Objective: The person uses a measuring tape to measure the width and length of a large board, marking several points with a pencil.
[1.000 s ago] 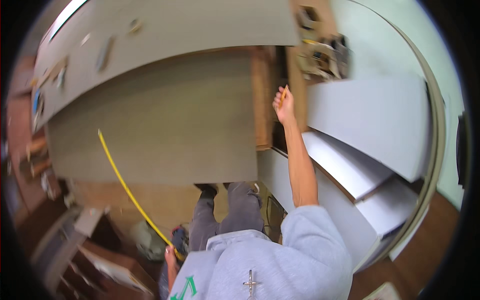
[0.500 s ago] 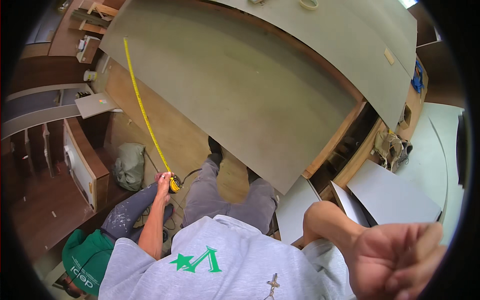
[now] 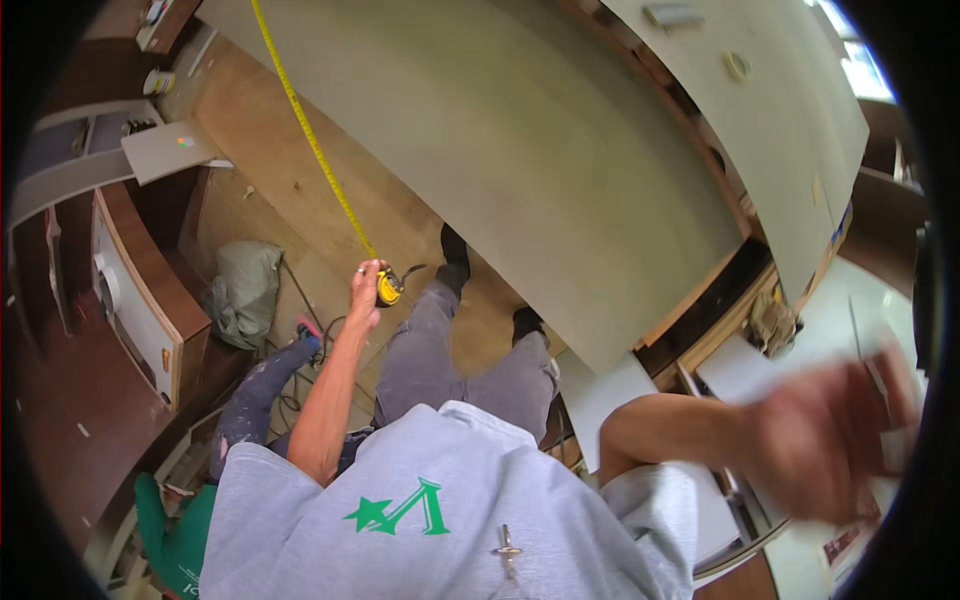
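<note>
My left hand (image 3: 364,296) is closed round a yellow and black tape measure (image 3: 389,287). From it a long yellow blade (image 3: 322,160) runs up and to the left, over the plywood and across the corner of a large grey-beige panel (image 3: 480,170). The blade's far end lies outside the view. Out at the right side my right hand (image 3: 815,435) is raised and smeared by motion. Its fingers do not show clearly, and whether they hold anything is unclear.
A second large panel (image 3: 760,130) carries a roll of tape (image 3: 738,66). At left stand brown cabinet parts (image 3: 160,270) and a grey-green bag (image 3: 247,290). A co-worker in green (image 3: 185,535) is low at my left. Pale boards (image 3: 610,405) lie at right.
My view has shifted. My left hand with the tape measure sits higher and further right in the picture. The blade's far end has left the view, and my right hand has become blurred.
</note>
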A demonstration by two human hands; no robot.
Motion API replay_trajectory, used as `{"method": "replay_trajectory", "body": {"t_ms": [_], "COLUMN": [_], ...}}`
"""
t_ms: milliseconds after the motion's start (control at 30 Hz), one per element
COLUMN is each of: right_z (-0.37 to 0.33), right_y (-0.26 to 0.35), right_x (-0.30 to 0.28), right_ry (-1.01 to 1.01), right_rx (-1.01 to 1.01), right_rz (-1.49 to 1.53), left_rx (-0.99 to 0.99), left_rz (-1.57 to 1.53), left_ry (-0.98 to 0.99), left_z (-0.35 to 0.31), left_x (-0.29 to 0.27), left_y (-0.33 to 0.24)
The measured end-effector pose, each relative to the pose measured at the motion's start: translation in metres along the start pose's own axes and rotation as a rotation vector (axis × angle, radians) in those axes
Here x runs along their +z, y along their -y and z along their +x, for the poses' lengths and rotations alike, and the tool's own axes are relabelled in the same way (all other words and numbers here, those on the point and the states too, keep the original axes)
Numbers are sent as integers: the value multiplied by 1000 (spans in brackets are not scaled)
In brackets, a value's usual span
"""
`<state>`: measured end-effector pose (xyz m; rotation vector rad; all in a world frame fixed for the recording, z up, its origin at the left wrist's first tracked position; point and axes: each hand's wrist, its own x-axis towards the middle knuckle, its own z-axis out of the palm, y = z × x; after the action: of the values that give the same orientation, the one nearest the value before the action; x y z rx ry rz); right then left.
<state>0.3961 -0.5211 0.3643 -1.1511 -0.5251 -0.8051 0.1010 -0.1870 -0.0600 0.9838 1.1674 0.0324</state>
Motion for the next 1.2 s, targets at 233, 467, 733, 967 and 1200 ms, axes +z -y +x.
{"method": "replay_trajectory", "body": {"t_ms": [233,467,733,967,1200], "right_z": [-318,-386,-409,-409,-363], "right_y": [-156,-132,-169,-252,-368], "right_x": [71,65,47,45,41], "right_ry": [1032,1337,1548,1742,1910], "right_rx": [1082,1218,1167,1191,1140], "right_rz": [-378,-458,-568,-552,-518], "left_rx": [-93,-224,-309,-266,-275], "left_rz": [-318,-456,-646,-613,-528], "left_ry": [136,350,201,223,154], "left_z": [8,-12,0,-8,45], "left_x": [79,78,93,129,100], "left_y": [-35,-2,30,-4,-14]}}
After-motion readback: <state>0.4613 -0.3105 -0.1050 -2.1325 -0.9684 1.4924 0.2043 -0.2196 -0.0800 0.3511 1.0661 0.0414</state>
